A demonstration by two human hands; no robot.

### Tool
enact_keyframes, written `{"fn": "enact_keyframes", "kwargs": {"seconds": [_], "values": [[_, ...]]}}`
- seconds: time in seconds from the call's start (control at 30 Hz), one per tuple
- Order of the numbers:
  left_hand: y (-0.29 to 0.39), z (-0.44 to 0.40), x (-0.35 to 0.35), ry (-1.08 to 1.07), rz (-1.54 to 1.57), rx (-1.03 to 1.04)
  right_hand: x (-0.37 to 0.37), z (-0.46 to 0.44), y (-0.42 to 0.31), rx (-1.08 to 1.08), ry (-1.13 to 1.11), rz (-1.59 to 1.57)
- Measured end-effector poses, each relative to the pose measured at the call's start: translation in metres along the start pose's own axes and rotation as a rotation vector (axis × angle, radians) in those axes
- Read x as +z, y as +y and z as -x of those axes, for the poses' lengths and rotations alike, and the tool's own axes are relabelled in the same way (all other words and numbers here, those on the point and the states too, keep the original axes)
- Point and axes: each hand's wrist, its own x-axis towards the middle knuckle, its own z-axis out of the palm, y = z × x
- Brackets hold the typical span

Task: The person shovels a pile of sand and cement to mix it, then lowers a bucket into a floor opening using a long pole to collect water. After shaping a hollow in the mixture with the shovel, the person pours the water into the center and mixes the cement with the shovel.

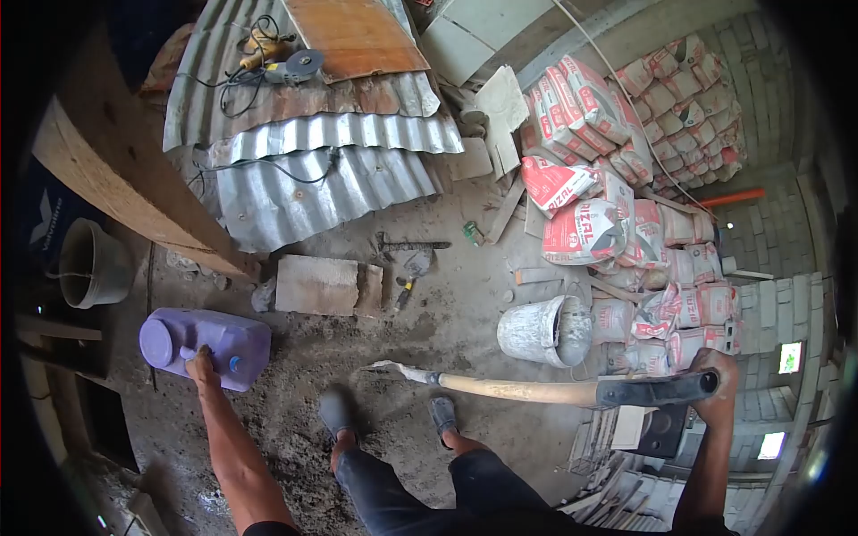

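Note:
My left hand (202, 364) is closed around the handle of a purple plastic jug (246, 344) on the left, which has a large round lid and a small blue cap. On the right, my right hand (715, 386) grips the black D-handle of a shovel (518, 389). The shovel's wooden shaft runs leftward across the view, and its blade (391, 366) is near the dirt-covered floor in front of my feet. Whether the jug rests on the floor or hangs just above it, I cannot tell.
Cement bags (585, 228) are stacked at the right. Before them lies a white-crusted bucket (536, 330). Corrugated metal sheets (313, 196) hold an angle grinder (299, 67). A trowel (407, 290) and a board (317, 286) lie ahead. A wooden post (134, 179) and a grey bucket (89, 263) stand left.

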Motion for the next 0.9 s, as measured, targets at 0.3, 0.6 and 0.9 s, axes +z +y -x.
{"fn": "enact_keyframes", "kwargs": {"seconds": [0.3, 0.6, 0.9], "values": [[-0.002, 0.135, -0.075, 0.179, 0.112, 0.009, -0.003, -0.030, 0.025, 0.096, -0.088, -0.078], [0.062, 0.271, -0.038, 0.140, -0.717, 0.128, 0.032, -0.085, 0.153, 0.147, -0.081, -0.214], [0.146, 0.447, 0.092, 0.022, -0.949, 0.157, 0.068, -0.139, 0.311, 0.240, -0.323, -0.482]]}}
